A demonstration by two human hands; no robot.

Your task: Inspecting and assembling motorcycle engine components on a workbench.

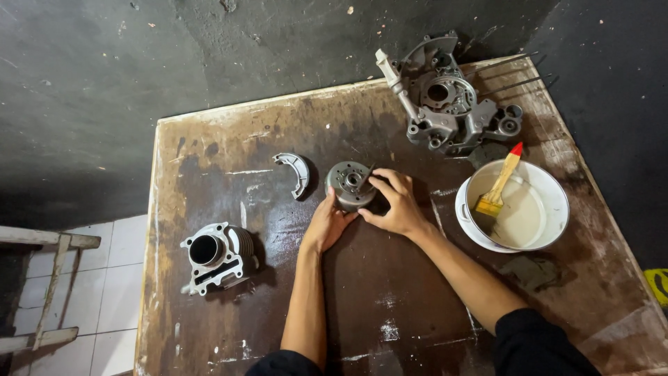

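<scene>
Brown, stained, scuffed surface (pixel 390 306), set against a dark wall, with pale floor tiles and a wooden frame at lower left.

At the far right corner, a big grey engine casing (pixel 449 104), long thin rods sticking out behind it toward the right edge. Well apart from the hands.

Nearer on the right, a white round basin (pixel 550 188) holding pale liquid, with a paintbrush (pixel 499 182) leaning inside, yellow bristles down, red tip up. Just beside the right forearm, not touching it.

At the left, a finned metal cylinder (pixel 217 256) lying with its round bore facing up and left, alone, well apart from both hands.

In the middle, a round metal drum (pixel 350 183) resting on the surface, open face upward with a hub and holes showing. Left hand (pixel 325 224) pressed against its near side, fingers curled up along the rim. Right hand (pixel 393 203) on its right side, fingers spread and closed around the rim, thumb toward the near edge. Both hands clamped on the drum from two sides.

Just left of the drum, a small curved metal shoe (pixel 296 170), lying flat, close by but apart. Nothing between it and the drum.

A dark flat patch on the surface below the basin, too unclear to name.
</scene>
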